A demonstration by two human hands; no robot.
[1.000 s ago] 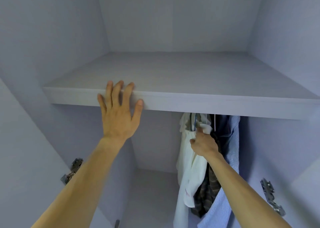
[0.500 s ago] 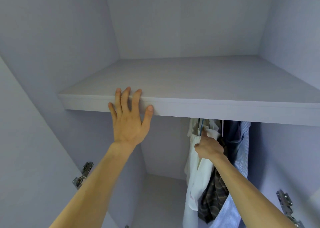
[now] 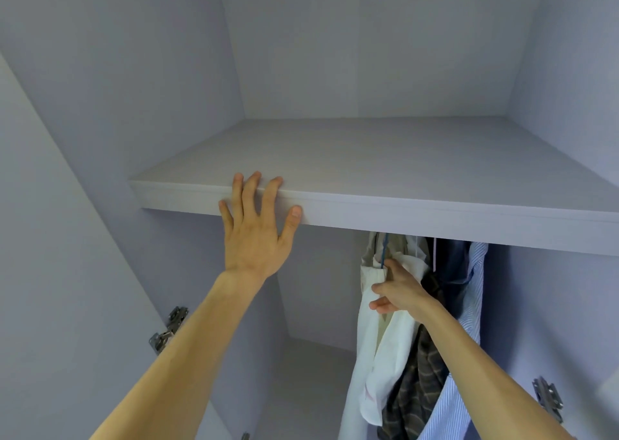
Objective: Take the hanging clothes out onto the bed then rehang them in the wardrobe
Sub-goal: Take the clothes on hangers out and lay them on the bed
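Observation:
Inside the wardrobe, several garments hang under the shelf [image 3: 418,215]: a white shirt [image 3: 375,349] on the left, a dark checked garment [image 3: 415,389], a navy one [image 3: 452,265] and a blue striped shirt [image 3: 474,309] on the right. My left hand [image 3: 258,232] lies flat with spread fingers on the shelf's front edge. My right hand [image 3: 398,292] reaches in at the top of the white shirt, fingers closed around a blue hanger [image 3: 383,252] at the collar. The rail is hidden by the shelf.
The wardrobe's left half below the shelf has nothing hanging in it. Metal door hinges sit on the left side panel [image 3: 167,329] and the right side panel [image 3: 547,394]. The upper compartment above the shelf holds nothing.
The view shifted so the wardrobe sits further right and lower. My right hand slid a little down at the white shirt's collar. My left hand stays on the shelf edge.

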